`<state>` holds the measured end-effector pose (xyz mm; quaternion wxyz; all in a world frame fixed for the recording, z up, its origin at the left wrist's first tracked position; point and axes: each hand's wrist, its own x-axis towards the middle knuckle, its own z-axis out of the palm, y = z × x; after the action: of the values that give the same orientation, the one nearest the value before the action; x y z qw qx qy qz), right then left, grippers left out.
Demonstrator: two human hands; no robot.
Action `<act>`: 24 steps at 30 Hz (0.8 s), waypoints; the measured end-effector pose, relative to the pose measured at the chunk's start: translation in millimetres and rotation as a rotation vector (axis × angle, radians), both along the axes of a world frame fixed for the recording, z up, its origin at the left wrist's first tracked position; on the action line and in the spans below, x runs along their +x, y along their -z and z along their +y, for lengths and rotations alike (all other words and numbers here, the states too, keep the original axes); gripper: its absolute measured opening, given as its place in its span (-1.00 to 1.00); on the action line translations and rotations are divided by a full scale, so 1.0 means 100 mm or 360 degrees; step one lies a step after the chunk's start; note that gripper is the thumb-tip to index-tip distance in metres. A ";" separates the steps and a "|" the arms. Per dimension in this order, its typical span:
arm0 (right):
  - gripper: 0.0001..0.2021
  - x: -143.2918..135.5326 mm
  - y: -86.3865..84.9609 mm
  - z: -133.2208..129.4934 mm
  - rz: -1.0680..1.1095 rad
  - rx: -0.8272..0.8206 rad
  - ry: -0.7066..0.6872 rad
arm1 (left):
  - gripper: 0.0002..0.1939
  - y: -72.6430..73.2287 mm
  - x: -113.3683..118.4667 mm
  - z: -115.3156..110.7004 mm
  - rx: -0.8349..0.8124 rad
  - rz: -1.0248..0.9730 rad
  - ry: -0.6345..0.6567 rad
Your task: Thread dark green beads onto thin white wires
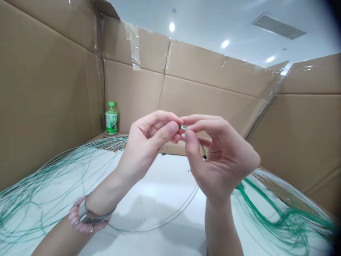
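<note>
- Between the hands: a short green-and-white wire point(184, 128) bridges the gap between the two sets of fingertips, its visible stretch running left to right and dipping slightly to the right. Both hands are equally close, one at each end of this stretch.
- Left hand point(149, 137): it comes in from the near left, thumb and forefinger pinched together on a small dark tip point(180, 127) at the wire's left end, the other fingers curled behind. What that tip is, I cannot tell.
- Right hand point(222, 153): it rises from the near right, wrist bent so that the fingers point left, thumb and fingertips closed on the wire just right of the dark tip. How firmly either hand grips does not show.
- Under the right palm: a thin dark cable point(201, 145) curves down to a small black piece point(204, 157); whether it joins the pinched wire is hidden by the thumb.
- Below the hands: a thin strand point(162, 224) loops over the white tabletop point(160, 177), from beneath the right hand towards the left wrist, which wears a watch point(93, 216) and a pink bead bracelet point(76, 217).
- Farther out: loose green and white wires point(39, 199) spread at the left, a thicker green bundle point(255, 209) lies at the right, and a green-capped bottle point(111, 119) stands at the far left against the cardboard wall point(133, 89).
</note>
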<state>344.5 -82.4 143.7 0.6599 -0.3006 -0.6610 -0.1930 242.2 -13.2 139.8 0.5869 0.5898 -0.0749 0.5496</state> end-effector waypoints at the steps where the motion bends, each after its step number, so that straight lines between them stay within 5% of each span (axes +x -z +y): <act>1: -0.77 0.00 0.00 0.00 -0.0012 0.0007 0.0016 | -0.91 0.00 0.00 0.00 -0.0001 -0.0003 -0.0004; 24: -0.82 0.02 0.00 0.02 -0.0107 0.0134 0.0051 | -0.95 0.03 0.03 0.02 0.0083 -0.0074 -0.0052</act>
<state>346.6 -80.2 143.7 0.6461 -0.2765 -0.6693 -0.2412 244.9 -11.5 136.9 0.5603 0.5932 -0.0933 0.5705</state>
